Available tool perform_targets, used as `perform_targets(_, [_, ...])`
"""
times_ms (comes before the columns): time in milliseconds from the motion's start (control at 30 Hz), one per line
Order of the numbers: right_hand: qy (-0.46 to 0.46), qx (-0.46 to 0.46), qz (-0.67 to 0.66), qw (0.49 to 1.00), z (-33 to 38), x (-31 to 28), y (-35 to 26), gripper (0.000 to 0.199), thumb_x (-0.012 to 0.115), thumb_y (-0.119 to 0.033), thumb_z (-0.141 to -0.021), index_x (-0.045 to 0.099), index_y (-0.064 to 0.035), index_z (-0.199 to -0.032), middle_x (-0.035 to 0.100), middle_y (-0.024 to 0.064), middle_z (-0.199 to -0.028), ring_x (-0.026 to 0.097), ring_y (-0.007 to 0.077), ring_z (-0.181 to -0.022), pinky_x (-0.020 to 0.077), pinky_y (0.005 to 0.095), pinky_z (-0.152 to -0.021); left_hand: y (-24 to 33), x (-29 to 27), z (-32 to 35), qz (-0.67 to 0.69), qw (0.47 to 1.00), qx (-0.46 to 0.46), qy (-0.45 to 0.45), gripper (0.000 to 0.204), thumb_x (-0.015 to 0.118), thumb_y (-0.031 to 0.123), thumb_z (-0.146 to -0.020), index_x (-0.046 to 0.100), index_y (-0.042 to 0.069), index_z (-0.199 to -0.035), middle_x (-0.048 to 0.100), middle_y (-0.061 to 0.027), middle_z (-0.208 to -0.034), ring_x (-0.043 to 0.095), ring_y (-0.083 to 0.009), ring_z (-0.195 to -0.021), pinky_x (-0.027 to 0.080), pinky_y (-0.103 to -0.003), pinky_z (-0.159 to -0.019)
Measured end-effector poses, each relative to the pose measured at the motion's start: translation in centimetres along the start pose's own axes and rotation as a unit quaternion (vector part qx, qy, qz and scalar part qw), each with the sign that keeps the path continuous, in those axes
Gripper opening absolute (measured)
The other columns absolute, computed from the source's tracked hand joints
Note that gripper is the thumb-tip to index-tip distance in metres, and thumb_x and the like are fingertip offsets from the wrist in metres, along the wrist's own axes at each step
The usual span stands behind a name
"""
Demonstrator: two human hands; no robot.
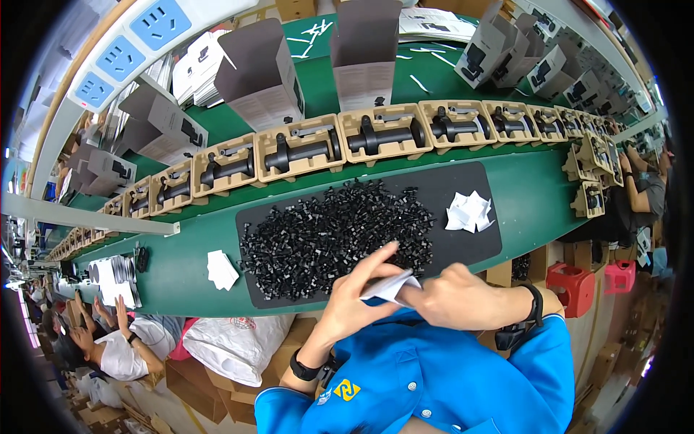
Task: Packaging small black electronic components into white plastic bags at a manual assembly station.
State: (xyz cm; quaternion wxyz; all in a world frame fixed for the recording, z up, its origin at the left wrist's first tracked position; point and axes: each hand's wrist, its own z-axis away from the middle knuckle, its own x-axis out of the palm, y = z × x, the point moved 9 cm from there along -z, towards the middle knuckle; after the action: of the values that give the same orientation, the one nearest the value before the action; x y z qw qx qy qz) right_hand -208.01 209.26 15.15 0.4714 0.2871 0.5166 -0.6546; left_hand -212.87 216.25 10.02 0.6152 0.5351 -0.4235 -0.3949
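A folded white paper sheet is held between my hands, in front of my chest at the near edge of the bench. My left hand grips the sheet's left side, thumb and fingers around it. The fingers of my right hand are closed on its right side and partly hide it. Just beyond my hands, a heap of small black parts covers most of a dark mat. Several folded white papers lie in a pile on the mat's right end. A stack of flat white sheets rests left of the mat.
A row of tan moulded trays with black devices runs along the green bench. Open grey boxes stand behind it. More trays are stacked at right. A white bag is at lower left. Other people sit at both sides.
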Motion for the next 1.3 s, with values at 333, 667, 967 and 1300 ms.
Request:
perform_targets(333, [0.314,-0.065,-0.228,0.919,0.0,-4.6,1.0,0.040,0.078,-0.013,-0.069,0.066,-0.0050,-0.106,0.061,0.0028,-0.090,0.059,0.0191,-0.083,0.0510,0.0292,-0.065,0.6,-2.9,1.9,0.180,0.967,0.166,0.075,0.082,0.072,-0.005,-0.072,0.026,0.000,-0.139,0.064,-0.0204,-0.100,0.064,-0.0259,-0.095,0.051,-0.037,-0.084])
perform_targets(667, [0.390,-0.014,-0.272,0.880,0.5,-2.8,2.7,0.026,0.075,-0.004,-0.068,0.072,-0.0077,-0.094,0.063,0.0035,-0.076,0.053,0.0119,-0.055,0.0407,0.0247,-0.046,-2.3,-3.1,2.1,0.216,0.966,-0.042,0.137,0.064,0.060,-0.008,-0.080,0.031,-0.006,-0.137,0.064,-0.0201,-0.103,0.063,-0.0212,-0.094,0.055,-0.033,-0.078])
perform_targets(967, [0.351,-0.105,0.185,0.912,0.4,-1.8,-2.1,0.041,0.063,-0.017,-0.070,0.065,-0.0134,-0.111,0.058,-0.0022,-0.090,0.047,0.0089,-0.064,0.0379,0.0197,-0.047,-3.7,-3.0,1.6,0.407,0.902,-0.111,0.091,0.048,0.046,0.002,-0.091,0.033,-0.004,-0.136,0.061,-0.0221,-0.109,0.061,-0.0264,-0.101,0.057,-0.034,-0.076])
perform_targets(1300, [0.231,0.092,-0.279,0.928,-2.7,-0.4,3.9,0.021,0.069,-0.024,-0.078,0.069,-0.0052,-0.085,0.063,0.0056,-0.077,0.062,0.0221,-0.069,0.0485,0.0333,-0.057,-3.3,-4.5,1.0,0.189,0.971,-0.112,0.097,0.057,0.062,-0.005,-0.082,0.038,-0.004,-0.134,0.065,-0.0181,-0.102,0.064,-0.0191,-0.092,0.057,-0.028,-0.072])
